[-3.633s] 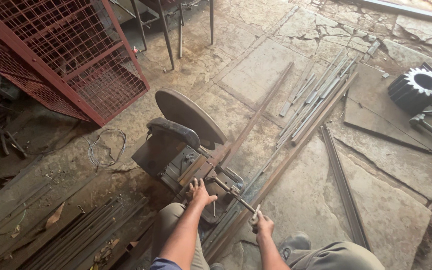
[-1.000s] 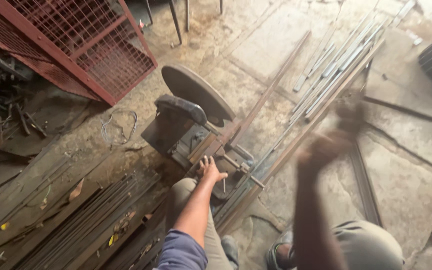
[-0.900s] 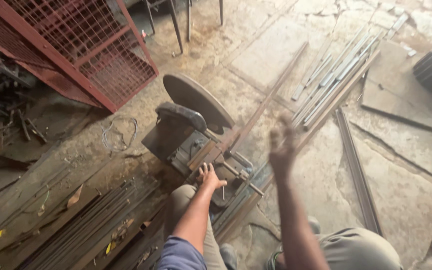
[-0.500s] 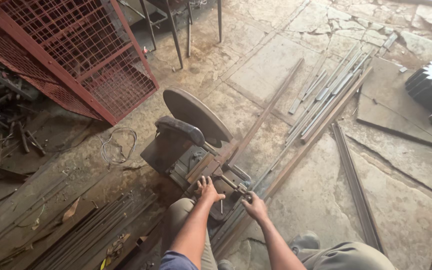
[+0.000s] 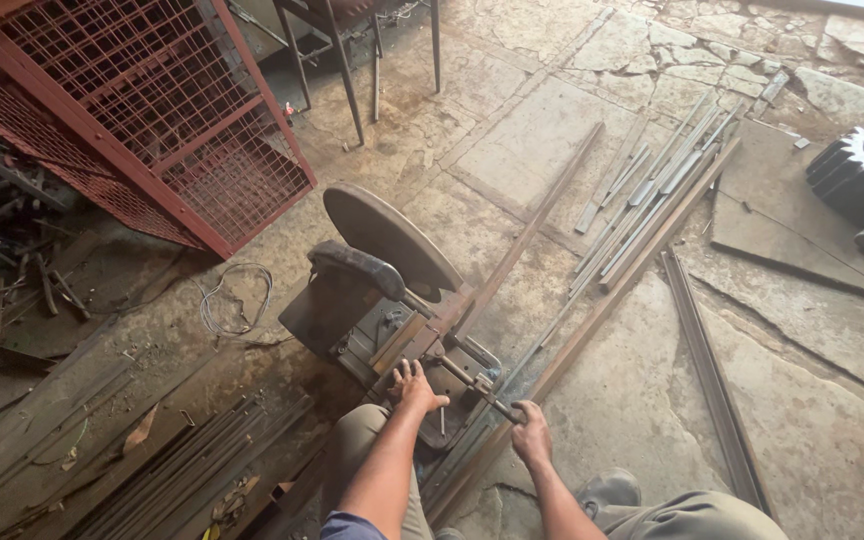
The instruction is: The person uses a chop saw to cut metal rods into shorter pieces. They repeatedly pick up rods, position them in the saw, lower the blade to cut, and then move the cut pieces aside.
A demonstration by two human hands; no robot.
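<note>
Your left hand pressed flat on the long steel bar lying in the chop saw vise on the floor, right hand closed around the vise handle; insufficient clamping risked the bar shifting.

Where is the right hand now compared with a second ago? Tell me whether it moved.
Yes. The right hand dropped from mid-air down onto the vise crank handle of the grey metal chop saw.

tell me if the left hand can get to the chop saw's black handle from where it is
Probably yes: the left hand rests on the saw's base, and the black handle sits just above and beyond it, with nothing in between.
</note>
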